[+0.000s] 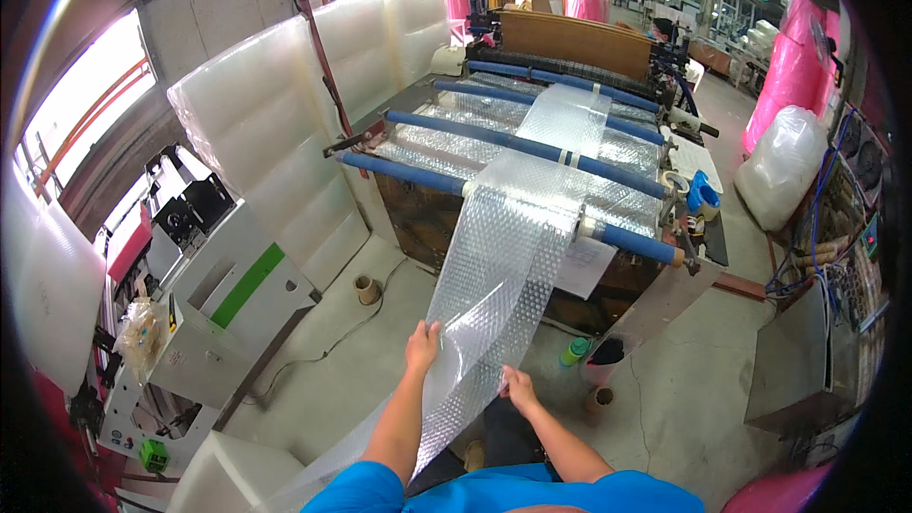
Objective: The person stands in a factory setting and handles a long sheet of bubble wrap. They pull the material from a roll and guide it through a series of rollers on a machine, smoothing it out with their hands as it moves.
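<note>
- Left hand (422, 347) and right hand (518, 388) are both closed on the wrap (499, 247), one at each edge — the left pinching its left border, the right with fingers curled at the other
- That wrap, a clear bubbled band, comes over the blue bars (513, 138) of the machine (408, 218), drops off the front and slants down to the person; below the hands it trails to the lower left, past the left forearm
- From where I stand, the threading looks done: the band lies across the bars, and a good length hangs clear of the front one, fairly straight down to the grip
- As for what is left, I'd call it uncut so far — no break shows between bars and hands, and its loose end is out of my sight
- More bubbled sheet (627, 204) lies beneath the bars, though how much remains I can't tell
- On the floor (313, 351), a green bottle (574, 351) and a cardboard core (367, 289) stand apart from the band, neither being touched
</note>
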Demonstrator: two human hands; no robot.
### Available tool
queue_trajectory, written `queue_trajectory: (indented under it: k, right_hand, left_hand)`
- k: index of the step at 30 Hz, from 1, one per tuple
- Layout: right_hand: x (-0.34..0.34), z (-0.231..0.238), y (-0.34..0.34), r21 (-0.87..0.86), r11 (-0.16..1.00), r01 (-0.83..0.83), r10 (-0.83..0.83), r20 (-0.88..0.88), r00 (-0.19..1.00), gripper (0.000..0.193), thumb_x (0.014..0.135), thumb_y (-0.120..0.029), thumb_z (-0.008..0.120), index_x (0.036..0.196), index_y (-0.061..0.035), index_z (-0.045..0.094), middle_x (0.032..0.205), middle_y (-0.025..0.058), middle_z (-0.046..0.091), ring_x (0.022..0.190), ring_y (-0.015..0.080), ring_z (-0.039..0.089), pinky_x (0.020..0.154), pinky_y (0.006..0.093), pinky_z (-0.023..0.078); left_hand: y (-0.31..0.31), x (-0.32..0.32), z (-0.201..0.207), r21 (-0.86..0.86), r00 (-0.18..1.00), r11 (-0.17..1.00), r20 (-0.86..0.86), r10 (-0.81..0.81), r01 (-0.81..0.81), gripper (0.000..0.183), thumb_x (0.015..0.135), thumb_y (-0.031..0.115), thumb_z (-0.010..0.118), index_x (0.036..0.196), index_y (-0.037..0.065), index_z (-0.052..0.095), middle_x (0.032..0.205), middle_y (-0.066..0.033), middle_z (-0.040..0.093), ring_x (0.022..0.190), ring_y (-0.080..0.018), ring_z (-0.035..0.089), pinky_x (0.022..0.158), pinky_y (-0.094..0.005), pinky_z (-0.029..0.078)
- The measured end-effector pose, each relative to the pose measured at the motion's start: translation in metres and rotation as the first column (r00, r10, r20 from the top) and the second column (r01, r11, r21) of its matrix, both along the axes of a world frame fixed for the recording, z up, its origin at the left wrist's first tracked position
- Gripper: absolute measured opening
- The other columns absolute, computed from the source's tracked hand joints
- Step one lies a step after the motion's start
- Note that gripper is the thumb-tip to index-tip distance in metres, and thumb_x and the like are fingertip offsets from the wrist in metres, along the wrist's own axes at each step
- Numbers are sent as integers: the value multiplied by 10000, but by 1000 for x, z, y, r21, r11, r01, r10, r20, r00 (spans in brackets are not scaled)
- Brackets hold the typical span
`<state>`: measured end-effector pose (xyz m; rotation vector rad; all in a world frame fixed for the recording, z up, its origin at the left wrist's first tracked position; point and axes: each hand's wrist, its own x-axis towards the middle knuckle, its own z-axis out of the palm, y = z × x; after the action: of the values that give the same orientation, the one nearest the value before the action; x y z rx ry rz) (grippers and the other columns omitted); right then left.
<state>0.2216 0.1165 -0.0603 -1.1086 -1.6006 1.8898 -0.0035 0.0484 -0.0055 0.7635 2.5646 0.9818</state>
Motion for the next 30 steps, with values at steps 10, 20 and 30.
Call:
queue_trajectory:
  k: [10,20,30]
  right_hand:
    - [-24,26,112,206,975,81,-69,-65,996,347,839,-350,454,757,-23,542,683,10,541,635,88,497,575,227,413]
    - [-36,115,133,161,942,294,-270,-160,950,409,828,-378,469,829,24,546,758,48,566,724,118,501,679,251,400]
    - [-23,22,-34,303,939,166,-210,120,970,368,800,-345,506,753,11,587,580,76,559,535,155,536,531,301,426]
  left_hand:
    - [100,-33,32,221,992,975,-123,-2,30,505,789,487,417,1046,55,468,949,-180,559,903,-340,519,756,-391,399]
    - [72,-9,73,205,998,979,63,-9,-4,602,594,534,640,954,82,475,873,-145,581,822,-296,552,687,-377,418]
    - [-51,26,22,94,987,985,85,139,-147,734,543,573,655,1029,66,440,896,-177,570,867,-324,539,733,-405,411]
